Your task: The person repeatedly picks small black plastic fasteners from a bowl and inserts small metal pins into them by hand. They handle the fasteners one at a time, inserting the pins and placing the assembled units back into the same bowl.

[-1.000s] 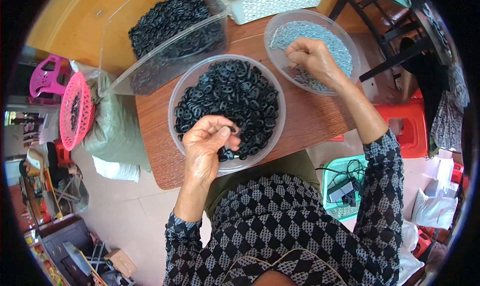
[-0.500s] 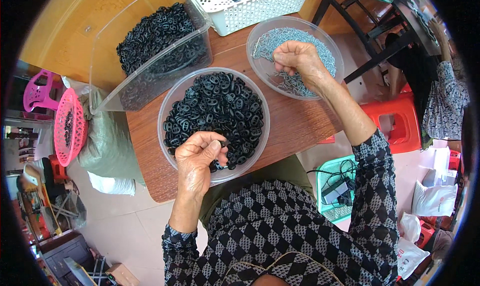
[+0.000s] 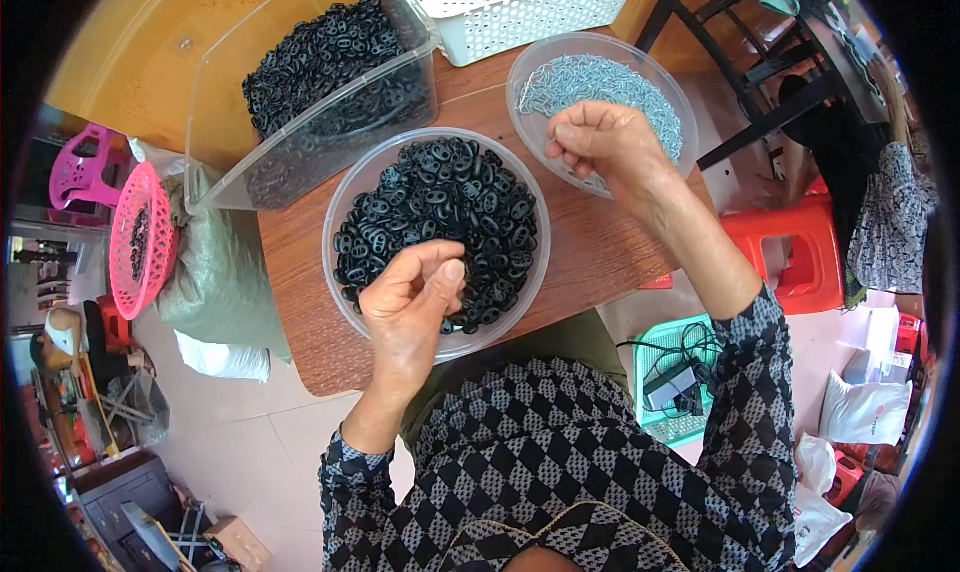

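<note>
A clear round bowl (image 3: 352,188) full of small black oval parts (image 3: 440,212) sits on the brown table in front of me. My left hand (image 3: 410,302) hovers over its near rim with the fingers curled against the thumb; what they pinch is hidden. Further right stands a second clear bowl (image 3: 520,77) holding small silvery metal pieces (image 3: 600,82). My right hand (image 3: 605,142) is above its near side, fingertips pinched together, apparently on a tiny metal piece.
A large clear tub (image 3: 230,102) with more black parts stands at the back left, a white perforated basket (image 3: 520,12) behind the bowls. Left of the table: a grey sack (image 3: 215,272), a pink basket (image 3: 135,237). Right: a red stool (image 3: 800,247), a green crate (image 3: 665,392).
My right hand has lifted from the silvery pieces and drawn back toward the bowl's near rim. My left hand stays over the black-part bowl, fingers still curled.
</note>
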The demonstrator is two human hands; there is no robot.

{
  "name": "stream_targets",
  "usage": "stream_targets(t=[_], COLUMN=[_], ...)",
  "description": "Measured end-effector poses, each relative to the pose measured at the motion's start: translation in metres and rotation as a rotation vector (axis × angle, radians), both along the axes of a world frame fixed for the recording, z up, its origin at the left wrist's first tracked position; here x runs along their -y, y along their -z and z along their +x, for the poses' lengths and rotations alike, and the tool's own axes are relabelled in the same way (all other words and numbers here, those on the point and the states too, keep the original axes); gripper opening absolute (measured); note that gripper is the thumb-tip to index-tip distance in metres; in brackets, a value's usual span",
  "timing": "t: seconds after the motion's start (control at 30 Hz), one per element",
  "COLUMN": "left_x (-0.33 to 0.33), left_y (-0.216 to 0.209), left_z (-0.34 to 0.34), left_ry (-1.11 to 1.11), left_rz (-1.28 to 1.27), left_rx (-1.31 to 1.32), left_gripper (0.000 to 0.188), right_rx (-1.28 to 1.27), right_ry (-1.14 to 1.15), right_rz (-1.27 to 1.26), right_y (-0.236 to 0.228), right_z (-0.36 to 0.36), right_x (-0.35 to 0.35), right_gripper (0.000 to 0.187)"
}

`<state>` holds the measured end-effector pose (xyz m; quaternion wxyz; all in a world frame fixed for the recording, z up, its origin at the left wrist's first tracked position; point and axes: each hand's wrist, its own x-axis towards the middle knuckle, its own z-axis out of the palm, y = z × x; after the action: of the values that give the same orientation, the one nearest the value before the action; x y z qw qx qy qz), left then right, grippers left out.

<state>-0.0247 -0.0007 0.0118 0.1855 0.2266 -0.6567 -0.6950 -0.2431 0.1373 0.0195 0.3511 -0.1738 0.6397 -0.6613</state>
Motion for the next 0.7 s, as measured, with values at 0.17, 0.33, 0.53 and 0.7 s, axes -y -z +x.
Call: stream_targets(t=[0.17, 0.33, 0.53, 0.7], left_x=[-0.007, -0.008, -0.003, 0.0], left_y=[-0.001, -0.011, -0.005, 0.001], left_z=[-0.007, -0.013, 0.001, 0.008], left_ry=[-0.055, -0.097, -0.112, -0.063], left_rz=[-0.557, -0.632, -0.689, -0.467], left_rx=[-0.079, -0.041, 0.007, 0.038], left_gripper=[0.02, 0.017, 0.013, 0.011], right_rx=[0.092, 0.132, -0.014, -0.047], right_ry=[-0.111, -0.148, -0.159, -0.158], right_rz=[-0.072, -0.063, -0.114, -0.102], right_y=[-0.012, -0.012, 0.003, 0.011], right_z=[0.058, 0.079, 0.097, 0.106], right_x=[0.015, 0.031, 0.039, 0.041], right_gripper=[0.014, 0.011, 0.015, 0.012])
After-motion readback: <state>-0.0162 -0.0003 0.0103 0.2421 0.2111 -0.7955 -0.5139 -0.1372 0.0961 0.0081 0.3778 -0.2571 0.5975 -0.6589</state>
